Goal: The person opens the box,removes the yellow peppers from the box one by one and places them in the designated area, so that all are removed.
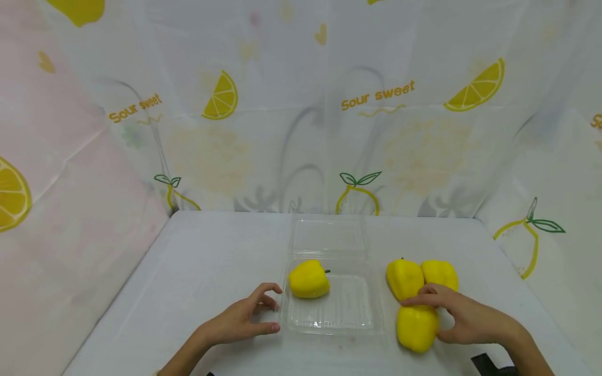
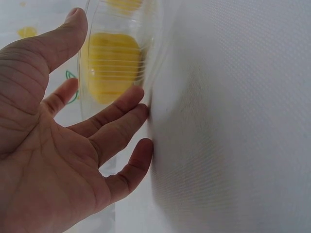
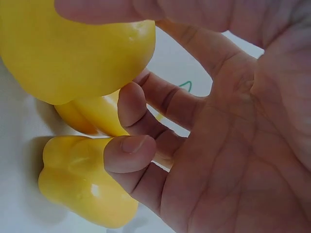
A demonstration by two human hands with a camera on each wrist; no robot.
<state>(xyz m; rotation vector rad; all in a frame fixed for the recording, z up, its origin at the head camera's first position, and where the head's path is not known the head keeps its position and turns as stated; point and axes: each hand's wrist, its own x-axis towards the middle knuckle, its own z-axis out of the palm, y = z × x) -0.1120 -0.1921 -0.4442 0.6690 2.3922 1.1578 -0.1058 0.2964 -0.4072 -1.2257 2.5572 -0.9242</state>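
In the head view my right hand grips a yellow bell pepper between thumb and fingers. The right wrist view shows the thumb across that pepper, the other fingers curled behind and below it. My left hand is beside the left wall of a clear plastic clamshell box, fingers loosely bent and holding nothing. One yellow bell pepper lies on its side in the left part of the box, its dark stem pointing right. Through the box wall this pepper shows in the left wrist view.
Two more yellow bell peppers, a left one and a right one, sit just behind the gripped pepper. The box's lid lies folded back. A lemon-printed curtain surrounds the white table. A black object is near the right forearm.
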